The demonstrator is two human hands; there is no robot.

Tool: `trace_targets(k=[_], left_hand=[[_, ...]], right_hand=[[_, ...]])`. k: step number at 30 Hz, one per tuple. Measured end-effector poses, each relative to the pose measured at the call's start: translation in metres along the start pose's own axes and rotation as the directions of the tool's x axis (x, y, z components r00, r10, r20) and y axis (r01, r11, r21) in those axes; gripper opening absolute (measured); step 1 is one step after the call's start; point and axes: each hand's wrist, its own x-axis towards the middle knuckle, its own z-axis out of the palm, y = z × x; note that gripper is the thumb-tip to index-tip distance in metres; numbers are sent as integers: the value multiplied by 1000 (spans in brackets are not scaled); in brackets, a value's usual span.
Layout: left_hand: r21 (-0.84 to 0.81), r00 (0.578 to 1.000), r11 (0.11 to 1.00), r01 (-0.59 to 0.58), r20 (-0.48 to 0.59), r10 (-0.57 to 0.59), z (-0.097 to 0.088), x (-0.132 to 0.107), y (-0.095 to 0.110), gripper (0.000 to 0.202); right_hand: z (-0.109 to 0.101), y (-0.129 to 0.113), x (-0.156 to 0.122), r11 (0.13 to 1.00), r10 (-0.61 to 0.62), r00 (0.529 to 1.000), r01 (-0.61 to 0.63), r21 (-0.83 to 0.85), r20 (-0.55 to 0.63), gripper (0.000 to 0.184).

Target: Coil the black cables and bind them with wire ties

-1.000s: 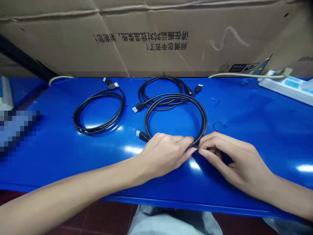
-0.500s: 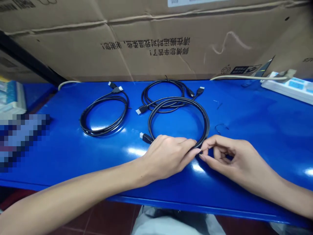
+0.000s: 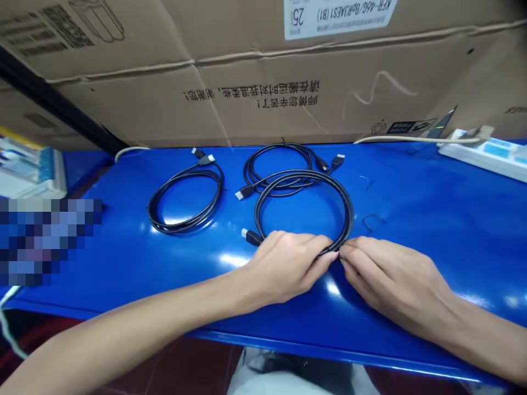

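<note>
My left hand (image 3: 288,266) is closed around the near side of a black cable (image 3: 348,213), wound into a round coil. The coil's far edge overlaps another coiled black cable (image 3: 248,171) behind it. A dark plug with a pale tip (image 3: 252,237) sticks out left of my left hand. My right hand (image 3: 395,280) is closed too, its fingertips pinched together against the coil's lower right edge, beside my left thumb. Whatever those fingertips hold is hidden. Farther left lies a third coiled cable (image 3: 153,213) with its two plugs at the top.
Thin dark wire pieces (image 3: 373,214) lie on the blue table (image 3: 123,263), right of the coils. A big cardboard box (image 3: 263,120) stands along the back. A white power strip (image 3: 486,156) sits at the back right, with a pale cord (image 3: 403,139) running from it.
My right hand has turned over, its back now upward and its fingers closed in on the coil edge. My left hand keeps its grip. The view has tipped slightly upward.
</note>
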Motion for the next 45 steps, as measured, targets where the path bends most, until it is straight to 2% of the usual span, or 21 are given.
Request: trace_targets(k=[3,9,12,16,19,21,22,24,27,31,33,36,39,42,45], left_hand=[[-57,1000,998,0,9,1,0,0,1,33],[-179,1000,984,15,-7,-17,2,2,3,34],[-210,998,976,55,-6,-57,2,2,5,32],[-245,995,966,85,-23,-93,2,3,6,29],[-266,994,960,92,-26,-103,3,4,7,26],[-276,994,956,96,-25,-107,4,5,6,25],[-280,993,955,98,-30,-111,4,5,6,25],[-291,992,951,101,-44,-119,4,5,5,24],[-298,990,948,110,-52,-131,5,5,4,25],[-303,991,946,113,-40,-131,6,3,4,25],[-312,992,945,100,-42,-119,7,3,4,25],[-327,993,941,91,-45,-112,6,3,4,24],[-332,993,938,97,-33,-114,6,3,5,23],[-346,996,935,82,-14,-93,6,3,6,24],[-350,995,934,71,-40,-91,6,4,6,23]], right_hand=[[-4,0,0,984,-140,989,133,-117,-50,13],[-13,2,-2,930,-309,945,278,-240,-102,17],[-15,1,-3,915,-342,933,304,-265,-110,16],[-13,1,-4,943,-292,948,263,-204,-127,16],[-8,0,-5,986,-164,981,160,-46,-108,11],[-4,1,-5,988,-3,998,11,151,-56,8],[-2,1,-5,963,80,997,-73,258,-17,8],[-1,3,-5,875,209,976,-216,433,65,10],[-2,5,-3,724,315,933,-356,591,176,10],[-6,8,2,536,370,852,-521,664,370,10],[-6,9,3,486,357,818,-575,658,451,14],[-7,9,4,530,321,832,-554,642,452,18],[-8,8,2,645,290,867,-491,586,406,17],[-8,6,-1,752,234,881,-432,498,411,13],[-4,6,-4,879,164,915,-306,367,369,23]])
